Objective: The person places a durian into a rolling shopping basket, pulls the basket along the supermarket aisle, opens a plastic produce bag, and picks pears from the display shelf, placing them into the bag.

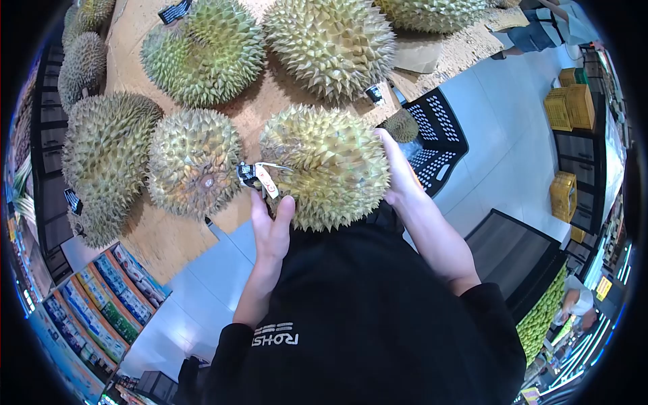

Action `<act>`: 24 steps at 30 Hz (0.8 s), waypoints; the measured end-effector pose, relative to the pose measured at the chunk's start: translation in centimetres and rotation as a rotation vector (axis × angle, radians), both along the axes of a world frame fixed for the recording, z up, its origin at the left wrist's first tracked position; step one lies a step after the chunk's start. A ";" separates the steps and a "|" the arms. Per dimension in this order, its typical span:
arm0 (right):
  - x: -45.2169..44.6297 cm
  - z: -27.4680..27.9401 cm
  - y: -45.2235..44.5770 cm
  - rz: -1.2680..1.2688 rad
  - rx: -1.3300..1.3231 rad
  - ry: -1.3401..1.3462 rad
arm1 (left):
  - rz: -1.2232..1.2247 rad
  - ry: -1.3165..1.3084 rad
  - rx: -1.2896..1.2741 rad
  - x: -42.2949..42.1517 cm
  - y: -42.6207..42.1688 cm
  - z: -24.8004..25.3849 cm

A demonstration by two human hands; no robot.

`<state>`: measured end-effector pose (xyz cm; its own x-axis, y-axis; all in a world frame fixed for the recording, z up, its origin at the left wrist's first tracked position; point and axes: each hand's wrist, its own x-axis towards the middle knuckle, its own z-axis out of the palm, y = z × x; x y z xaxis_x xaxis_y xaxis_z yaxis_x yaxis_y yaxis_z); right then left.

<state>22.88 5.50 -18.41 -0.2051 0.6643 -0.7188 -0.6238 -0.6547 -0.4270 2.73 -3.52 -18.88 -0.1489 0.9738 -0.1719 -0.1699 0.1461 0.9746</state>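
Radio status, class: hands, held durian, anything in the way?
Left hand, right hand holding durian, one at each end. White tag showing. Second durian close on left, not blocking hands.

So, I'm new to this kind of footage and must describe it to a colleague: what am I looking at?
There is no machine here, just a person working bare-handed. The single picture comes from a camera worn on the head, looking forward and down, so the wearer's own black shirt fills the bottom. The left hand and right hand hold one spiky durian between them, with a pale tag by the left hand. Other durians lie on the wooden tabletop.
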 end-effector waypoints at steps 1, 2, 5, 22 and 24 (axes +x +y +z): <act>0.0 0.2 0.0 -0.002 -0.001 -0.006 | 0.022 -0.011 -0.026 0.1 -0.1 0.4; -0.1 0.3 -0.1 -0.007 0.000 -0.004 | 0.045 -0.021 -0.054 0.2 -0.1 0.7; 0.0 0.4 -0.2 -0.017 -0.002 0.000 | 0.065 -0.025 -0.052 0.5 0.2 1.3; 1.4 -0.5 -0.7 0.150 0.113 0.035 | 0.104 0.049 -0.017 0.3 0.7 1.1; 1.6 -0.2 -1.1 0.189 0.226 0.039 | 0.090 0.024 -0.055 -0.1 0.8 1.2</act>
